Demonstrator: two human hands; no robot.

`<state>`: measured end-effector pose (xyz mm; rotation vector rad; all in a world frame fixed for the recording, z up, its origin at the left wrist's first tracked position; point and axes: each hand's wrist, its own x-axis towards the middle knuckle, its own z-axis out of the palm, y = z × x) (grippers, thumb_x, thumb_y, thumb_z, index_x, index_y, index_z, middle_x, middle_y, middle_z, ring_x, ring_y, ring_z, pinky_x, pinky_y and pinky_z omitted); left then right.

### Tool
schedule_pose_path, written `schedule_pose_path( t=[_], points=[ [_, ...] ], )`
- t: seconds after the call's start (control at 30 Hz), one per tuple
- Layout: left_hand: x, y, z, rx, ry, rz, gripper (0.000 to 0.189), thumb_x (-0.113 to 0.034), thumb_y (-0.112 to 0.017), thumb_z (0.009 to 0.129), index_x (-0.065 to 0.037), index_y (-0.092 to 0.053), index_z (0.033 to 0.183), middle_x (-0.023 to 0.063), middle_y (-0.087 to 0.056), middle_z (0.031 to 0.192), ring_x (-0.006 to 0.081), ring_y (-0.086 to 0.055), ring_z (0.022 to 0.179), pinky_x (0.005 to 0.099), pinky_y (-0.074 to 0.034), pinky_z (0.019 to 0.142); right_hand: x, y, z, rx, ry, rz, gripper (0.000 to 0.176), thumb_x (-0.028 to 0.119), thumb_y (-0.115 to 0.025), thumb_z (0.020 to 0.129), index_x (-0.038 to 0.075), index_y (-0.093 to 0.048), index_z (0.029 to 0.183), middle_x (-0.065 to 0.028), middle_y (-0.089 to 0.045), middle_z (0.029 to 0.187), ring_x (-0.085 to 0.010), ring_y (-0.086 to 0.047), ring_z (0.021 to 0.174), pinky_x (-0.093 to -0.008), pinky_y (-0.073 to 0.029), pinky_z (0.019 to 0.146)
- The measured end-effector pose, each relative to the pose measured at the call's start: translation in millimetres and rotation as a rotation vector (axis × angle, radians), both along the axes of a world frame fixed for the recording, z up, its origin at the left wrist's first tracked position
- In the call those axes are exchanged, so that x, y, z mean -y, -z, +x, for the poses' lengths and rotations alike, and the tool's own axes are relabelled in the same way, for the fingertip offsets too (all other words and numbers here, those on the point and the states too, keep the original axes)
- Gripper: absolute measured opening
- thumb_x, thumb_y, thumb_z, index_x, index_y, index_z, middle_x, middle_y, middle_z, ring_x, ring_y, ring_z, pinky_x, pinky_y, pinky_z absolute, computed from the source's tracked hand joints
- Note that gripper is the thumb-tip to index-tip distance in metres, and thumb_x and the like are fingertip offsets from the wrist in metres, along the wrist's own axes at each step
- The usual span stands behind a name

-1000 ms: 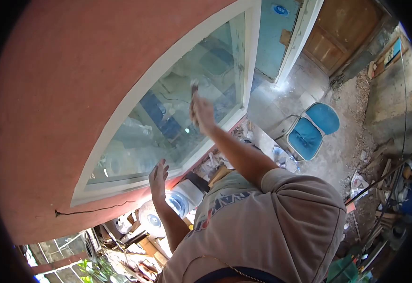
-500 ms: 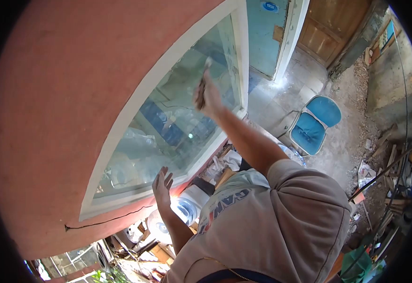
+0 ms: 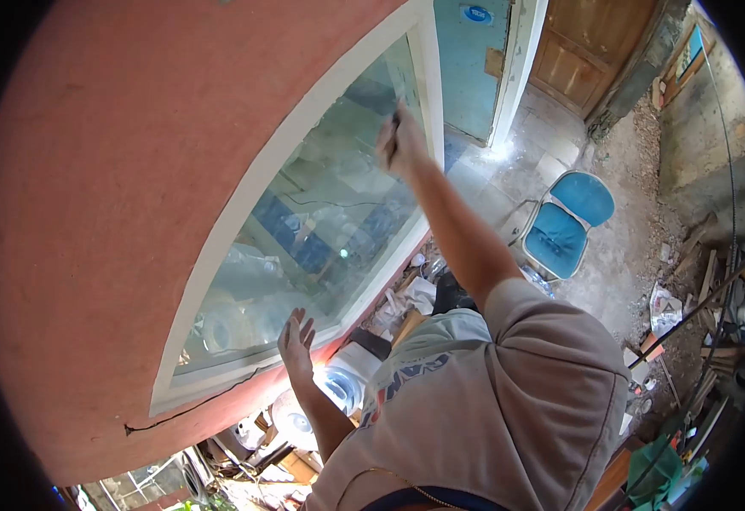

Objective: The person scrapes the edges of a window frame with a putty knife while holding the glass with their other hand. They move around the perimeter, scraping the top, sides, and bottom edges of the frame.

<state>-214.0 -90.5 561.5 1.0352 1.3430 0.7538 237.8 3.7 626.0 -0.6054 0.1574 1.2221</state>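
My right hand [image 3: 404,146] is raised near the upper right part of the window glass [image 3: 313,196], smeared a little by motion. Its fingers wrap round a slim dark tool [image 3: 397,119], whose far end is too blurred to make out. Lower down, my left hand [image 3: 297,342] is held up with its fingers apart and nothing in it, overlapping the bottom edge of the white window frame [image 3: 244,370]. The glass looks hazy and shows reflections.
A pink-red wall [image 3: 108,213] surrounds the window. Below it stand a large clear water bottle [image 3: 341,387] and assorted clutter. A blue folding chair [image 3: 557,241] is to the right, before a wooden door [image 3: 589,51]. Scrap wood and debris [image 3: 713,298] line the far right.
My right hand has moved up and to the right across the glass with the tool. My left hand stays open near the lower frame, almost unmoved.
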Motion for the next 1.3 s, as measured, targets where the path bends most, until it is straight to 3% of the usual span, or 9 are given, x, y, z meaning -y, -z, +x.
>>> schedule_pose_path(
  t=[0.23, 0.37, 0.5, 0.67, 0.83, 0.93, 1.07, 1.13, 1.3],
  points=[
    [-9, 2, 8, 0.025, 0.014, 0.035, 0.062, -0.044, -0.054, 0.106, 0.0, -0.048, 0.149, 0.0149, -0.056, 0.147, 0.0295, -0.059, 0.129, 0.0402, -0.044, 0.106, 31, 35, -91, -0.015, -0.251, -0.066, 0.06, 0.072, -0.057, 0.093, 0.021, -0.041, 0.066, 0.0084, -0.042, 0.052, -0.0063, -0.041, 0.039, -0.0219, -0.033, 0.034],
    [-8, 1, 13, 0.052, 0.055, 0.035, 0.059, -0.041, -0.052, 0.107, 0.001, -0.047, 0.149, 0.0151, -0.057, 0.147, 0.0297, -0.06, 0.128, 0.0398, -0.045, 0.106, -24, 111, -1, -0.199, 0.088, -0.076, 0.06, 0.07, -0.051, 0.098, 0.021, -0.041, 0.065, 0.0077, -0.041, 0.051, -0.0074, -0.042, 0.038, -0.0245, -0.035, 0.034],
    [-6, 15, 7, 0.051, 0.041, -0.039, 0.059, -0.041, -0.054, 0.107, -0.002, -0.046, 0.151, 0.0136, -0.055, 0.149, 0.0282, -0.061, 0.125, 0.0379, -0.048, 0.101, 23, 79, -90, -0.263, -0.297, -0.063, 0.059, 0.07, -0.048, 0.099, 0.021, -0.042, 0.065, 0.0079, -0.041, 0.05, -0.0067, -0.041, 0.037, -0.0241, -0.034, 0.032],
    [-1, 16, 0, 0.049, 0.027, -0.022, 0.059, -0.04, -0.054, 0.107, -0.003, -0.046, 0.151, 0.0133, -0.056, 0.149, 0.0282, -0.062, 0.125, 0.0376, -0.049, 0.1, -10, 120, -27, -0.227, -0.071, -0.112, 0.059, 0.072, -0.047, 0.098, 0.024, -0.042, 0.063, 0.0108, -0.042, 0.049, -0.0045, -0.042, 0.037, -0.0209, -0.03, 0.032],
    [0, 24, -1, 0.045, -0.005, -0.06, 0.061, -0.041, -0.054, 0.106, -0.002, -0.045, 0.151, 0.0144, -0.054, 0.15, 0.0297, -0.06, 0.127, 0.0396, -0.047, 0.102, 15, 75, -85, -0.178, -0.254, -0.085, 0.057, 0.069, -0.046, 0.1, 0.025, -0.044, 0.064, 0.0122, -0.042, 0.049, -0.0047, -0.042, 0.037, -0.0232, -0.023, 0.032],
    [3, 17, 8, 0.032, 0.022, -0.034, 0.059, -0.041, -0.053, 0.107, -0.002, -0.045, 0.151, 0.0143, -0.055, 0.149, 0.0291, -0.06, 0.127, 0.0391, -0.048, 0.102, 0, 68, -18, -0.177, -0.108, -0.185, 0.056, 0.07, -0.046, 0.1, 0.023, -0.043, 0.068, 0.0081, -0.04, 0.051, -0.007, -0.04, 0.038, -0.023, -0.024, 0.034],
    [7, 24, 14, 0.078, 0.05, -0.034, 0.06, -0.042, -0.054, 0.106, -0.003, -0.046, 0.151, 0.0144, -0.056, 0.148, 0.0298, -0.06, 0.127, 0.0392, -0.048, 0.102, -9, 90, -19, 0.001, -0.03, -0.172, 0.06, 0.071, -0.044, 0.099, 0.023, -0.043, 0.064, 0.0051, -0.045, 0.051, -0.0088, -0.038, 0.036, -0.0251, -0.022, 0.033],
    [9, 28, 26, 0.069, 0.06, -0.043, 0.06, -0.045, -0.051, 0.107, -0.005, -0.046, 0.151, 0.014, -0.054, 0.15, 0.0304, -0.06, 0.126, 0.0411, -0.049, 0.101, 45, 69, -83, 0.417, -0.368, -0.347, 0.072, 0.08, -0.046, 0.092, 0.017, -0.046, 0.058, -0.0003, -0.046, 0.048, -0.0156, -0.047, 0.038, -0.0333, -0.031, 0.035],
    [22, 19, 90, 0.248, 0.293, -0.268, 0.065, -0.051, -0.046, 0.108, -0.014, -0.035, 0.16, 0.0061, -0.046, 0.157, 0.0227, -0.062, 0.118, 0.0341, -0.055, 0.09, 102, 129, -201, 0.657, -0.287, -0.034, 0.053, 0.047, -0.051, 0.107, 0.004, -0.063, 0.078, -0.005, -0.062, 0.069, -0.0137, -0.054, 0.049, -0.0313, -0.043, 0.046]
  ],
)
